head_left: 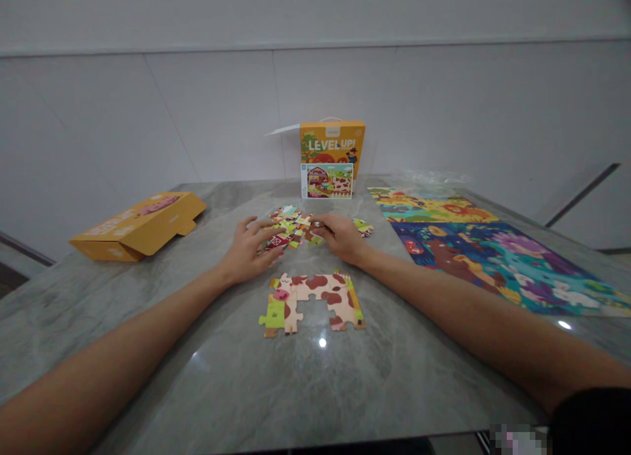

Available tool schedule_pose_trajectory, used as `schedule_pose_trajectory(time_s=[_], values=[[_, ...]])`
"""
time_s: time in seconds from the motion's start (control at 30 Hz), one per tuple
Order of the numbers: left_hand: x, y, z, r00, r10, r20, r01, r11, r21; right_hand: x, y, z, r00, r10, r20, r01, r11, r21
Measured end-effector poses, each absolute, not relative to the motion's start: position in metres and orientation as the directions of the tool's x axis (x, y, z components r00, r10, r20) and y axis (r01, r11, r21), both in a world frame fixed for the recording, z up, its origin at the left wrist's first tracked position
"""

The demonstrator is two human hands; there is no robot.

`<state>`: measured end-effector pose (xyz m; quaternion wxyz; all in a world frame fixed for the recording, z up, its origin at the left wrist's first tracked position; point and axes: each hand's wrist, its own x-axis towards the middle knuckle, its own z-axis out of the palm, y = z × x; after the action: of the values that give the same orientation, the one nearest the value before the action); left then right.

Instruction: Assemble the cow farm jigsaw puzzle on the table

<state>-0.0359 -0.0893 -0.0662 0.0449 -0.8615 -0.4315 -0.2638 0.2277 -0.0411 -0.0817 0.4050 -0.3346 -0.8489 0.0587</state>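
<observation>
A heap of loose jigsaw puzzle pieces [294, 227] lies in the middle of the table. Over its left edge my left hand [251, 250] rests with fingers spread, holding nothing. At the heap's right side, my right hand [344, 237] has its thumb and index finger closed around a brownish puzzle piece [311, 233], partly hidden by the fingers. Nearer to me lies a partly joined cow puzzle [315, 285], with a gap under the cow's belly. A few more pieces [363, 227] sit just beyond my right wrist.
A small picture card [327, 181] leans on an upright yellow box [331, 139] at the back. Another yellow box [138, 225] lies at the left. Two finished puzzles, a yellow one [434, 207] and a blue one [497, 264], lie at the right, with clear plastic wrap [434, 176] behind.
</observation>
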Motion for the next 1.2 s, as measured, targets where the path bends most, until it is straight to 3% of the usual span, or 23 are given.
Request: schedule_pose_trajectory(time_s=[0.13, 0.23, 0.3, 0.4, 0.53, 0.7, 0.9, 1.07, 1.2], values=[[-0.022, -0.105, -0.059, 0.726, 0.587, 0.357, 0.571, -0.805, 0.163, 0.221, -0.049, -0.078, -0.489, 0.628, 0.605, 0.466, 0.775, -0.428], [-0.019, -0.110, -0.059, 0.729, 0.608, 0.313, 0.571, -0.793, 0.212, 0.220, -0.050, -0.074, -0.473, 0.666, 0.576, 0.514, 0.740, -0.433], [-0.021, -0.107, -0.060, 0.675, 0.650, 0.350, 0.601, -0.759, 0.250, 0.223, -0.046, -0.075, -0.316, 0.742, 0.591, 0.674, 0.614, -0.411], [-0.027, -0.099, -0.063, 0.551, 0.706, 0.445, 0.662, -0.694, 0.281, 0.233, -0.036, -0.085, 0.020, 0.817, 0.577, 0.872, 0.268, -0.410], [-0.034, -0.091, -0.065, 0.446, 0.728, 0.521, 0.740, -0.627, 0.243, 0.241, -0.030, -0.100, 0.104, 0.898, 0.427, 0.905, 0.093, -0.415], [-0.033, -0.094, -0.067, 0.572, 0.686, 0.450, 0.722, -0.682, 0.121, 0.237, -0.034, -0.098, -0.065, 0.938, 0.340, 0.940, 0.172, -0.294], [-0.033, -0.095, -0.071, 0.523, 0.770, 0.365, 0.812, -0.581, 0.062, 0.234, -0.025, -0.097, -0.311, 0.819, 0.482, 0.789, 0.505, -0.349], [-0.038, -0.090, -0.074, 0.453, 0.811, 0.371, 0.860, -0.507, 0.058, 0.234, -0.025, -0.090, -0.298, 0.826, 0.479, 0.756, 0.510, -0.410], [-0.038, -0.091, -0.073, 0.473, 0.790, 0.391, 0.845, -0.532, 0.055, 0.232, -0.039, -0.083, -0.242, 0.869, 0.432, 0.849, 0.405, -0.339]])
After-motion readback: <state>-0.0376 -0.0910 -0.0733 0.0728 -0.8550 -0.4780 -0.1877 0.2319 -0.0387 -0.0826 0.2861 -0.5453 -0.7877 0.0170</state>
